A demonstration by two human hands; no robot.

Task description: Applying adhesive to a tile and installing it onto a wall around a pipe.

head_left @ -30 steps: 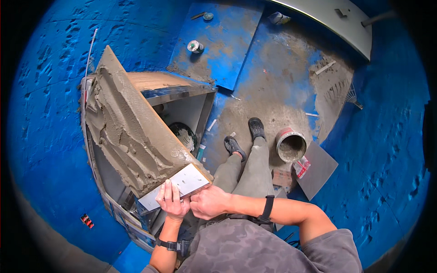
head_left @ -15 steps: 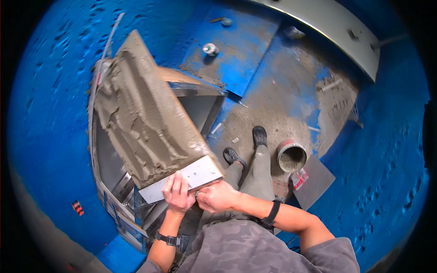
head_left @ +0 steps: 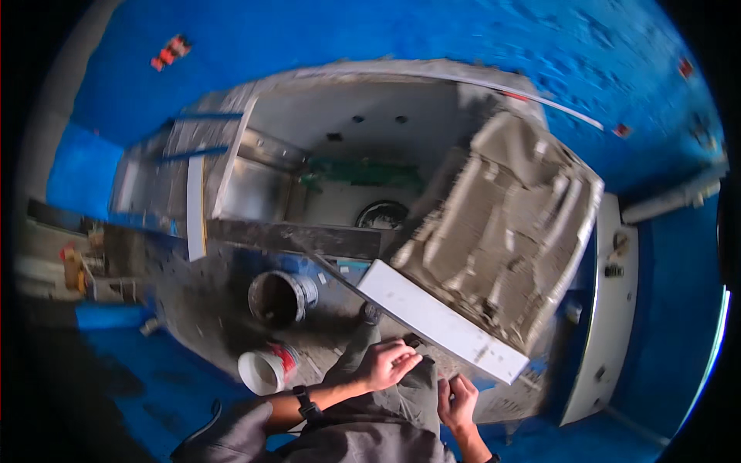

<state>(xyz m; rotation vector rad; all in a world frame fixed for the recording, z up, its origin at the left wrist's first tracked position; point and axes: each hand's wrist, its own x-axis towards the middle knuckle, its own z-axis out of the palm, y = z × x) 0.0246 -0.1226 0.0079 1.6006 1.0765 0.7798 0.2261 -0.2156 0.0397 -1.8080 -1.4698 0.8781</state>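
A large slab [head_left: 440, 320] lies tilted ahead of me, its near edge bare and white. Ridged grey mortar [head_left: 494, 224] covers most of its face. My left hand [head_left: 390, 363] is just below the slab's white edge, apart from it, with fingers curled. My right hand [head_left: 458, 401] is closed like a fist, lower and to the right, also apart from the slab. What either hand holds, if anything, is hidden. Past the slab's left side opens a built-in basin-like frame [head_left: 309, 235] with metal inside. The far part of the picture is blurred.
A bucket [head_left: 305, 289] with a dark inside stands left of my legs. Nearer is a white and red bucket [head_left: 287, 356]. A white strip [head_left: 195, 208] hangs over the frame's left end. A long pale panel [head_left: 598, 309] stands at the right. Blue walls [head_left: 370, 38] surround everything.
My view has swung to the left, so the slab now appears on the right. Both hands have come away from the slab's white edge, which the left hand was touching.
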